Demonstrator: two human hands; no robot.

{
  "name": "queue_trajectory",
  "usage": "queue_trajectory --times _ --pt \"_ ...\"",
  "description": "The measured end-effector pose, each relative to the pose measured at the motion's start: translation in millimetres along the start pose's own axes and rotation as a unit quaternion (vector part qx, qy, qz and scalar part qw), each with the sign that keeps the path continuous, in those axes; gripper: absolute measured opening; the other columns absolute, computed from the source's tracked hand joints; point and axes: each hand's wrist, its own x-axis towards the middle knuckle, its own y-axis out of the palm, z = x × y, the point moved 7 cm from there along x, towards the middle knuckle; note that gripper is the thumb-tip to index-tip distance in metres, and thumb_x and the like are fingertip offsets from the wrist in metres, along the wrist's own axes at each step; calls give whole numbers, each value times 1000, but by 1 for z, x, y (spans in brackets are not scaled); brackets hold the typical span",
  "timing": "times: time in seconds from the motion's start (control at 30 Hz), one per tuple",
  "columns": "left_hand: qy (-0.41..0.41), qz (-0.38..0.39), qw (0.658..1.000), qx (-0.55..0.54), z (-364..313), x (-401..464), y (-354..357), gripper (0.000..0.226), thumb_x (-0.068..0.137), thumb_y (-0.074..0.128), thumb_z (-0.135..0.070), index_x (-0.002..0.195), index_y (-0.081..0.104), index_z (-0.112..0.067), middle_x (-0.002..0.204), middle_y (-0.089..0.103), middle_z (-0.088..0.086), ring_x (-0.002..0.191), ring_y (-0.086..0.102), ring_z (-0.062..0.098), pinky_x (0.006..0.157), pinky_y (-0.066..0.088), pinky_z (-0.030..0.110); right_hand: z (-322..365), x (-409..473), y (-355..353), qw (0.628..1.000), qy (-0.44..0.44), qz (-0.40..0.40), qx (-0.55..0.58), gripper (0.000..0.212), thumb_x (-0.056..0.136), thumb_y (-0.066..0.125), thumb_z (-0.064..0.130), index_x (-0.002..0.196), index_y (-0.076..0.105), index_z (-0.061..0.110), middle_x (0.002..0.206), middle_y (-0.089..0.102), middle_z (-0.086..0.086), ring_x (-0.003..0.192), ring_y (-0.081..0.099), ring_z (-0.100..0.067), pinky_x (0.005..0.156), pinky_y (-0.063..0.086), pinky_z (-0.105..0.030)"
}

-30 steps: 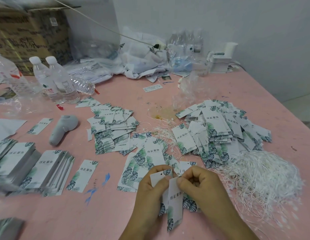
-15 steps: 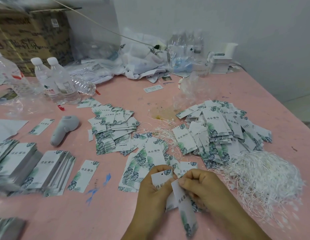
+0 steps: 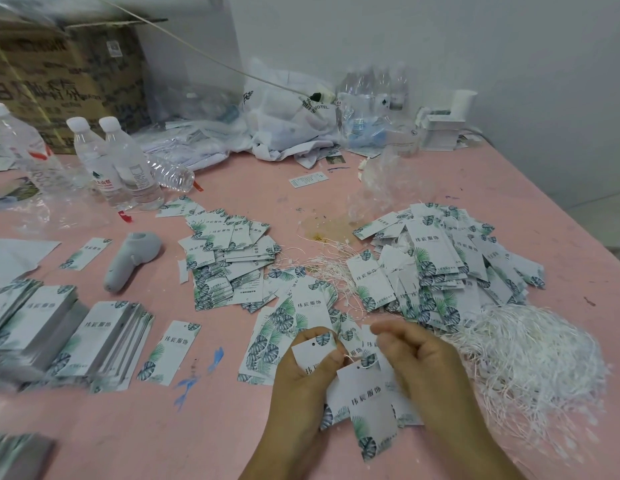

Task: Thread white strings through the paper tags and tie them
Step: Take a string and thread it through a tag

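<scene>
- Since half a second ago, the leaf-printed white paper tag (image 3: 365,400) has swung flatter beneath the hands, its print now facing up.
- Left hand (image 3: 310,372) pinches a second tag (image 3: 313,348); right hand (image 3: 421,363) pinches the thin white string (image 3: 350,359) at the tag's hole.
- Right: loose white string heap (image 3: 530,351).
- Farther: scattered tag piles (image 3: 440,265) on the pink table (image 3: 232,427).

Two bare forearms entering from the lower edge, left hand (image 3: 303,370) and right hand (image 3: 417,358) both ungloved, no sleeves in view, short trimmed nails on visible fingers (image 3: 336,356), wrists unadorned
</scene>
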Motion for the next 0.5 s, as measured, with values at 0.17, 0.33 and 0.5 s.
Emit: queue_trajectory --times 0.17,0.33,0.5 --pt "14 -11 1000 26 3 1 -5 36 73 82 -18 103 64 -9 89 68 23 81 66 37 78 52 50 8 -11 19 968 -108 -9 -227 21 71 72 55 90 68 46 72 61 23 57 51 0 52 37 -10" --pt "20 -23 998 53 5 3 -8 34 70 83 -22 99 68 -16 88 70 18 80 68 34 76 56 49 10 -7 14 958 -140 -29 -250 20 76 79 27 86 68 40 66 45 12 55 42 -8 52 32 -19" --pt "17 -27 995 90 5 2 -8 38 73 82 -25 104 65 -12 91 67 25 84 65 40 81 50 67 10 -6 18 966 -163 -23 -201 28 80 78 15 86 70 41 62 44 13 55 43 -6 53 33 -14"
